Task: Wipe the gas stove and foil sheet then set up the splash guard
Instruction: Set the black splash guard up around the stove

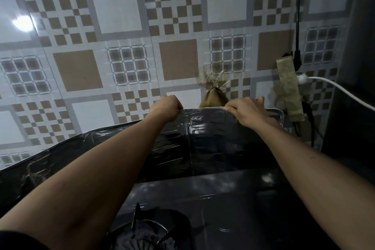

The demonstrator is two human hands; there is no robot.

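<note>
A dark, shiny foil splash guard (211, 140) stands upright against the tiled wall behind the gas stove (213, 205). Its panels run from the lower left up to the right. My left hand (167, 107) pinches the guard's top edge near the middle fold. My right hand (246, 110) grips the same top edge further right. A burner with its pan support (146, 231) shows at the bottom, between my forearms.
A brown paper-wrapped item (213, 97) taped to the wall pokes up behind the guard. A taped power strip (289, 89) with a white plug and cable (334, 85) hangs at the right. A dark appliance (353, 87) fills the right side.
</note>
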